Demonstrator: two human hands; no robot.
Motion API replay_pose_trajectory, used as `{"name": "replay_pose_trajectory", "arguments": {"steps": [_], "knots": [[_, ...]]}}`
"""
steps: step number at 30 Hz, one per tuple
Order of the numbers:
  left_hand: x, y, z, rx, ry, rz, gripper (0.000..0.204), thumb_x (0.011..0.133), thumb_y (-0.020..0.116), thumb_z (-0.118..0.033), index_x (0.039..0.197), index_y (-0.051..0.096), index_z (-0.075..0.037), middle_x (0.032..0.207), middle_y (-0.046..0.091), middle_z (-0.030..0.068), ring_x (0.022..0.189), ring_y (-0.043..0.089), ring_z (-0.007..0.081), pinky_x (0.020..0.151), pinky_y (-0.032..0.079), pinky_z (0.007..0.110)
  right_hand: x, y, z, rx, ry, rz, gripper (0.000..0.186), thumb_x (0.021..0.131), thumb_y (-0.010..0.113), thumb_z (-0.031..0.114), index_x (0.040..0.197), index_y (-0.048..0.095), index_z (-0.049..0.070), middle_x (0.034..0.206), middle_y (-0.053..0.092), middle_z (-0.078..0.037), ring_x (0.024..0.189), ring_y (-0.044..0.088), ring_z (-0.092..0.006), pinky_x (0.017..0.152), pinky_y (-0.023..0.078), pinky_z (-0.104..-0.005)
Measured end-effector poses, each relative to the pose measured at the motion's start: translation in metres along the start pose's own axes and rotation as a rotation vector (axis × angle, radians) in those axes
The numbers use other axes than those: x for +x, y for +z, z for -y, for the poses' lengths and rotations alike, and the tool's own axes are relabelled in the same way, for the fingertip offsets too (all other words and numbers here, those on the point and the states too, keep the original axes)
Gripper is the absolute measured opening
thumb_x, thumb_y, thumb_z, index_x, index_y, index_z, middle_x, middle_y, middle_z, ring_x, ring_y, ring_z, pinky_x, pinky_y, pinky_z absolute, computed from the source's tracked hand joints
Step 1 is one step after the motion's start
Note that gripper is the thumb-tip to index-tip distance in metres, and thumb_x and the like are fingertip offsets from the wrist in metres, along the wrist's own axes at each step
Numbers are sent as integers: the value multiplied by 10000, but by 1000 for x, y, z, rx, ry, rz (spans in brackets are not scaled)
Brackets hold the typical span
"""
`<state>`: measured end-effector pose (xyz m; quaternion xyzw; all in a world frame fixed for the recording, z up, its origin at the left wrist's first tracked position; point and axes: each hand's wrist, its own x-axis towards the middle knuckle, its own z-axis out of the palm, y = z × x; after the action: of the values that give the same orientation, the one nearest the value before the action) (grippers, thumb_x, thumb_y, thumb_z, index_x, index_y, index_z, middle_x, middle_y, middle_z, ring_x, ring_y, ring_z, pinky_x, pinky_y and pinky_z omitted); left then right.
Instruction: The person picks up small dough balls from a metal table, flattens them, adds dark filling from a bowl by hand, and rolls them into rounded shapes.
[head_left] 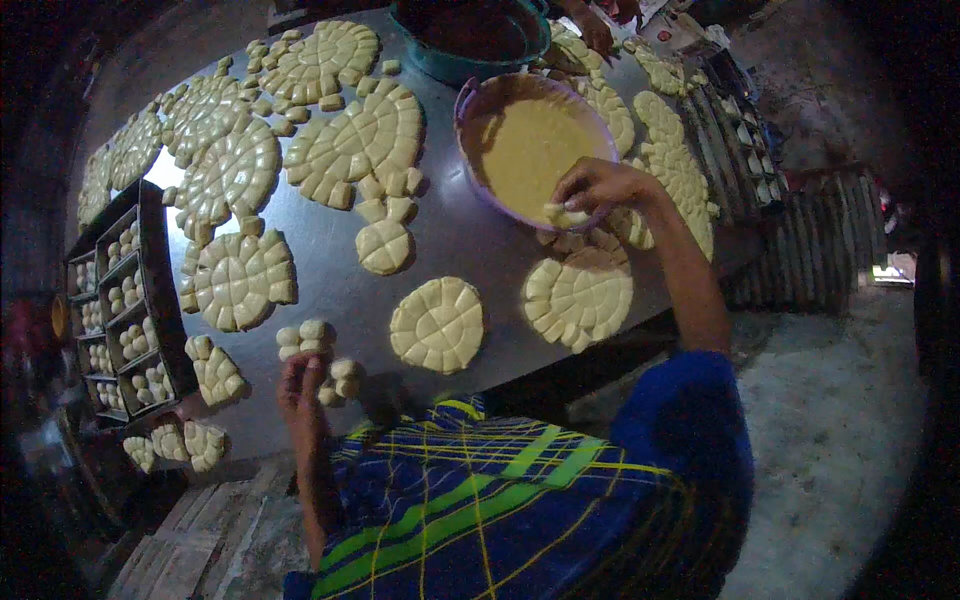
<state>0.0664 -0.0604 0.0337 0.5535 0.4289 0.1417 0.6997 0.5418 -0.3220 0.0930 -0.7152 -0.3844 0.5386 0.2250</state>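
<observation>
Pale cream, doughy-looking and rounded, a small lump (566, 215) sits in the person's right hand (600, 187), over the near rim of a round, purple-rimmed basin (463, 118) of thick yellow liquid (528, 140). The basin stands toward the far edge of the grey metal worktop (335, 240). Thumb and fingers are pinched closed on the lump; whether it is dough or a soft pad, I cannot tell. It is probably light and yielding, and if wet with the liquid it would be slick, so a shallow pinch at its upper side, with little squeeze, seems best.

By the near edge of the worktop, toward its left corner, the left hand (302, 385) has its fingers bent beside two clusters of smooth, pale dough balls (304, 340). Whether those fingers hold anything, I cannot tell. The balls look soft and easily dented; cupping them low at the sides should mark them less than pressing from above.

Right of them, near the same edge, lies a flat, round, cream dough disc (437, 324) scored into segments. It is likely floppy and apt to tear along the cuts, so it wants support from beneath on both sides.
</observation>
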Motion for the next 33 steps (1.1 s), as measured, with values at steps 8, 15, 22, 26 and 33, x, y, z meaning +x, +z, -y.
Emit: {"name": "replay_pose_trajectory", "arguments": {"steps": [8, 15, 22, 26, 33], "knots": [[15, 73, -8, -500, -305, 708, 556, 970, 537, -403, 1355, 458, -10, 1262, 554, 125, 1147, 548, 240, 996, 436, 371, 15, 150, 102, 803, -328, -270, 614, 859, 674, 51, 1406, 398, 87, 1234, 593, -80, 1123, 581, -191, 942, 496, -324], [6, 78, -45, -732, -247, 623, 409, 989, 517, -333, 1267, 521, -33, 1210, 580, 78, 1155, 526, 195, 1031, 391, 382, 69, 248, 135, 1298, -581, -264, 704, 835, 646, -18, 1452, 335, 118, 1375, 484, -93, 1241, 501, -234, 1021, 451, -369], [5, 44, -26, -838, -255, 459, 212, 996, 508, -283, 1067, 544, -87, 1062, 588, 41, 1046, 557, 176, 979, 418, 356, 92, 284, 143, 1409, -621, -241, 679, 846, 616, -49, 1447, 365, 142, 1329, 515, -91, 1204, 531, -227, 1015, 463, -360], [19, 26, -20, -866, -206, 460, 373, 1001, 476, -386, 1179, 535, -64, 1044, 618, 89, 764, 599, 125, 494, 490, 180, 101, 305, 136, 1453, -610, -423, 537, 870, 606, -55, 1366, 494, 117, 1295, 544, -99, 1208, 540, -240, 1036, 455, -379], [16, 12, -44, -599, -152, 263, 248, 942, 621, -231, 1112, 536, -73, 932, 604, 41, 741, 578, 106, 561, 468, 213, 88, 312, 183, -342, -706, -945, 460, 804, 654, -28, 1242, 626, 111, 1260, 564, -107, 1103, 616, -260, 877, 560, -350]]}}
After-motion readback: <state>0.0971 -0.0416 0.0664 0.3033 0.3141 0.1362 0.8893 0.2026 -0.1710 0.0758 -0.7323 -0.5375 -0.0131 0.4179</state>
